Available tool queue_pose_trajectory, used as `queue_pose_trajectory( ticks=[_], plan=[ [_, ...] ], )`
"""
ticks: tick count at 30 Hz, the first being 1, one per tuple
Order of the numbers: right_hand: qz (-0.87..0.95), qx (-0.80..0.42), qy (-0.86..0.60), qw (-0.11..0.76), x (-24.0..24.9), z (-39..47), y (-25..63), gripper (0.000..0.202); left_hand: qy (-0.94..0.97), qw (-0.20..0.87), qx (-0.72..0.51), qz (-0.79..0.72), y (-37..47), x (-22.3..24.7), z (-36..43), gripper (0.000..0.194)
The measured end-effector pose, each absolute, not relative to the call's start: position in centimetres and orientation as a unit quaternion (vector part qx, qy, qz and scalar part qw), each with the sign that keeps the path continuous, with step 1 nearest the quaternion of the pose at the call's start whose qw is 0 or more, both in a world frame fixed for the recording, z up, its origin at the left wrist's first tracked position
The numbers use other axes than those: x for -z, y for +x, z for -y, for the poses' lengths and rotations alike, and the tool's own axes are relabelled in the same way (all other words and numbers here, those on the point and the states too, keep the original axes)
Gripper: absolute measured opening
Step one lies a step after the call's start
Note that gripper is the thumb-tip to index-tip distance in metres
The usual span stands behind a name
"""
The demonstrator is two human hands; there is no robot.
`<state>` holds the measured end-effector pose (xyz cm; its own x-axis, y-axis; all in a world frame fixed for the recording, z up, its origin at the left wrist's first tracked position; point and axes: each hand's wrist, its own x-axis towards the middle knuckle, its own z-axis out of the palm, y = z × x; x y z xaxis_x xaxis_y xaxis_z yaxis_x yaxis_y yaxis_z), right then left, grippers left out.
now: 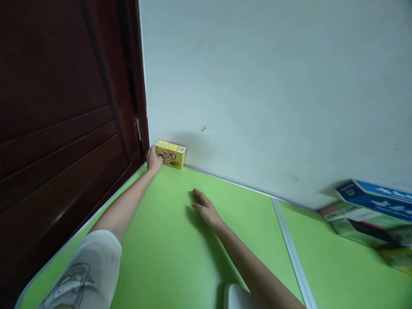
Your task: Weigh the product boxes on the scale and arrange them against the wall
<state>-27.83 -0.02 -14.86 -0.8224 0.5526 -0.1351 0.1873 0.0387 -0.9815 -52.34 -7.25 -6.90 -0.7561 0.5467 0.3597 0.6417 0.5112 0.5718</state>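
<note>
At the table's far left corner, a yellow snack box [170,154] with red lettering stands upright on its long side against the wall. Its left end is in the grip of my left hand [154,159], thumb over the front face and fingers round the end, partly hidden. To the right of the box and nearer me, my right hand [206,209] hovers over the green tabletop [167,240]. Its fingers are stretched out, the thumb apart, and nothing is in it.
A dark red wooden door [58,128] borders the table on the left, and a pale wall [257,86] runs behind it. Stacked cartons, a blue box [380,199] on top, stand at right. A white object [237,297] shows under my right forearm. A metal strip [294,253] crosses the tabletop.
</note>
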Motion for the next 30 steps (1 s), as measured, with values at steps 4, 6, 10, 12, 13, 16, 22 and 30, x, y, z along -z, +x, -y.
queue_pose_trajectory(
  ticks=[4, 6, 10, 12, 13, 16, 22, 30],
  plan=[
    [0.680, -0.674, -0.238, 0.166, 16.0, -0.6, -27.4, 0.061, -0.466, 0.074, 0.232, 0.851, -53.5, 4.9, 5.2, 0.069],
    [0.669, -0.684, -0.229, 0.178, 16.3, -0.7, -27.4, 0.059, -0.511, 0.065, 0.178, 0.838, -52.8, 5.1, 4.1, 0.069],
    [0.663, -0.685, -0.236, 0.190, 16.6, -0.7, -27.6, 0.057, -0.527, 0.084, 0.114, 0.838, -51.0, 6.2, 3.2, 0.067],
    [0.668, -0.677, -0.243, 0.192, 16.4, -0.4, -27.8, 0.058, -0.522, 0.105, 0.097, 0.841, -50.5, 5.9, 3.6, 0.066],
    [0.673, -0.671, -0.247, 0.191, 16.2, -0.2, -28.0, 0.058, -0.523, 0.112, 0.089, 0.840, -50.4, 5.6, 3.9, 0.065],
    [0.689, -0.649, -0.263, 0.187, 15.2, 0.8, -28.1, 0.061, -0.535, 0.124, 0.062, 0.833, -50.0, 3.8, 5.6, 0.055],
    [0.741, -0.580, -0.270, 0.203, 11.5, 3.8, -23.4, 0.077, -0.603, 0.111, 0.014, 0.790, -44.2, 0.7, 9.5, 0.046],
    [0.833, -0.417, -0.215, 0.294, 2.9, 7.1, -8.2, 0.064, -0.758, 0.011, 0.051, 0.650, -26.2, -4.6, 15.2, 0.058]
  ],
)
